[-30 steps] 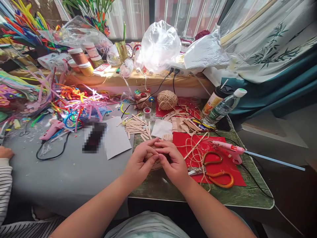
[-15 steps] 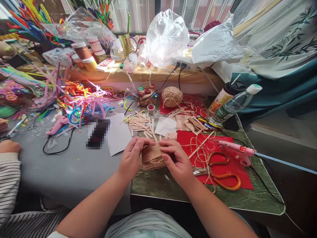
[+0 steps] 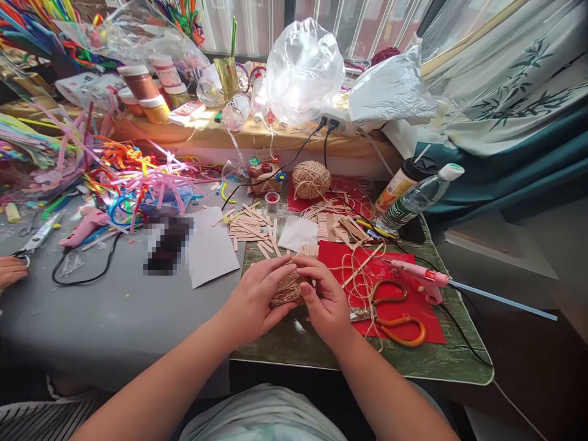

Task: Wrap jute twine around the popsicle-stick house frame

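Both my hands hold a small twine-wrapped piece (image 3: pixel 285 295) above the front of the green table. My left hand (image 3: pixel 257 294) is wrapped over its left side and top, with the thumb along the lower edge. Curled fingers of my right hand (image 3: pixel 325 300) grip its right side. Most of the piece is hidden behind my fingers. Just right of my right hand, loose twine (image 3: pixel 358 275) and orange-handled scissors (image 3: pixel 404 327) lie on red felt (image 3: pixel 429 318). Small wooden sticks (image 3: pixel 250 226) are heaped beyond my hands.
A pink glue gun (image 3: pixel 422 275) with a long glue stick rests on the right. Behind stand a twine ball (image 3: pixel 311 179), a plastic bottle (image 3: pixel 422 196) and a dark-lidded cup (image 3: pixel 404 184). At far left, another person's hand (image 3: pixel 11 271) is by scissors (image 3: pixel 41 236).
My left hand has shifted over the twine-wrapped piece and covers more of it. The view has turned slightly right. At the left, the other person's striped sleeve has mostly left the view.
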The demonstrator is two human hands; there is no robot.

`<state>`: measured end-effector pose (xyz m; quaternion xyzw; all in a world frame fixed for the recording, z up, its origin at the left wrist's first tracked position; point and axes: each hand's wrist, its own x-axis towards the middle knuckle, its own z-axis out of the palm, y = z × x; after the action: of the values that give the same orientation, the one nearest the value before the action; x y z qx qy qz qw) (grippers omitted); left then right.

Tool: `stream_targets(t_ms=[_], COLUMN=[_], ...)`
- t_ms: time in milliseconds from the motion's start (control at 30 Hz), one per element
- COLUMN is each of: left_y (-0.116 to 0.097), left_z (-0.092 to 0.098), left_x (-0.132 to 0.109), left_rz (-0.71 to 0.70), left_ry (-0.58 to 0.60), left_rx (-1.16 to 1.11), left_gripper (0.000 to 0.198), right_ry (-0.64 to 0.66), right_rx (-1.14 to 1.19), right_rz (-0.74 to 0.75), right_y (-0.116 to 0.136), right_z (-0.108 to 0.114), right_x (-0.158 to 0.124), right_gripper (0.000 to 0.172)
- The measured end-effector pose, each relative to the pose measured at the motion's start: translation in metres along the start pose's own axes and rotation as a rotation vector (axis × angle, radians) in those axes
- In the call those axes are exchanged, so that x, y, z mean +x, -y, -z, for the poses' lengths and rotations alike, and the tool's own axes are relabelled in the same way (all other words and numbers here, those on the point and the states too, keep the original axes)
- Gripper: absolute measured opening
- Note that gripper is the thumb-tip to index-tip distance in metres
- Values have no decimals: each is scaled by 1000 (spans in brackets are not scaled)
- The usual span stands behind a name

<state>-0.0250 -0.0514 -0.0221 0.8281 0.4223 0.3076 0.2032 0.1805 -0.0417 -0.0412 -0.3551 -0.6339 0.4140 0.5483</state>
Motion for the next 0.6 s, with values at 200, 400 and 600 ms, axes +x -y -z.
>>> stream_targets(t_ms=[200, 400, 600], left_y=[4, 6, 12], left_z=[-1, -1, -4], left_x=[-1, 0, 4], left_rz=[-21, -29, -59], left_ry=[-10, 28, 16], left_rx=[56, 85, 115], left_gripper=[60, 56, 58], right_ry=[-364, -422, -931], right_rx=[4, -249, -633], right_rz=[-161, -207, -194], right_y=[17, 5, -26], right_z=[34, 105, 214], right_x=[-15, -44, -70], right_gripper=[14, 11, 31])
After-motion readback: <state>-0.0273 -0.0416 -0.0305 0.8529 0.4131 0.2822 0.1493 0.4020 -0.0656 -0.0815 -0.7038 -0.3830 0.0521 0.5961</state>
